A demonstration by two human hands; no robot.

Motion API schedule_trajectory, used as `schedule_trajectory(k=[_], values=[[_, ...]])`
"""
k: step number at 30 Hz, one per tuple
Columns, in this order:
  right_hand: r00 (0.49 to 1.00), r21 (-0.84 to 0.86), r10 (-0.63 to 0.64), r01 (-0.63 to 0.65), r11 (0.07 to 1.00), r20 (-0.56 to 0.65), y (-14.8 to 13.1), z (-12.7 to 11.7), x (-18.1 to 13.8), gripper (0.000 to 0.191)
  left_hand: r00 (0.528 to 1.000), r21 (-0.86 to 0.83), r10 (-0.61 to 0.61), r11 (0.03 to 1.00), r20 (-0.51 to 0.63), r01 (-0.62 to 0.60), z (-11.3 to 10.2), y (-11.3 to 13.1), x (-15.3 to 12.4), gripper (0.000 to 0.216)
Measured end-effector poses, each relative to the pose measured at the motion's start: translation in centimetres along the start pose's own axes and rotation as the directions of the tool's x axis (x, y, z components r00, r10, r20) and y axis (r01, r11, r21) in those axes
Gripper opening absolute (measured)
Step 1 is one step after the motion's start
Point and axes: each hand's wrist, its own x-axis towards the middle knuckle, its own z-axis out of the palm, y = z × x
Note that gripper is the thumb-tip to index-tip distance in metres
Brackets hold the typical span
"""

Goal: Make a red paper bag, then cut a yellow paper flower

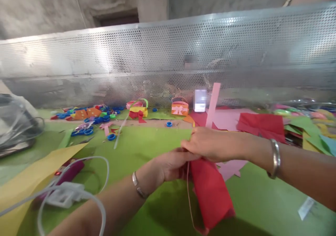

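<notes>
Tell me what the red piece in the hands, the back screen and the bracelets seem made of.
The red piece, pinched by the left hand and right hand: probably matte craft paper, thin, with sharp folds. The screen: apparently sheet metal, silvery, shiny, punched with small holes. The right bracelet and left bracelet: likely polished metal, grey with bright glints; which metal is unclear.

The left hand (170,166) comes in from the lower left on a left forearm (110,204) that slants upward, its fingers curled inward and its thumb pressed against them in a pinch. The right hand (210,145) reaches in from the right edge on a nearly level right forearm (304,173), knuckles up, fingers bent down and closed. The two hands touch, the right slightly above the left.
</notes>
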Motion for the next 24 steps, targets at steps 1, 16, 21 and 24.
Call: schedule_trajectory(k=[1, 16, 21, 24], values=[[1.0, -0.015, -0.006, 0.005, 1.0, -0.025, 0.0, 0.3, 0.1, 0.03, 1.0, -0.012, 0.004, 1.0, 0.007, -0.004, 0.2, -0.1, 0.1, 0.017], [0.745, 0.942, 0.639, -0.323, 0.093, 0.192, -1.9, 8.7, -5.0, 0.036, 0.998, 0.016, -0.053, 0.998, -0.03, 0.053, 0.2, -0.6, 0.9, 0.043], [0.745, 0.975, 0.644, -0.222, -0.006, 0.174, -2.6, 8.6, -4.4, 0.019, 0.996, 0.162, -0.049, 0.985, -0.073, 0.06, 0.3, -0.5, 0.3, 0.029], [0.735, 0.98, 0.652, -0.187, -0.068, 0.186, -2.6, 8.8, -4.4, 0.019, 0.995, 0.151, -0.028, 0.988, -0.1, 0.043, 0.4, -0.5, 0.2, 0.03]])
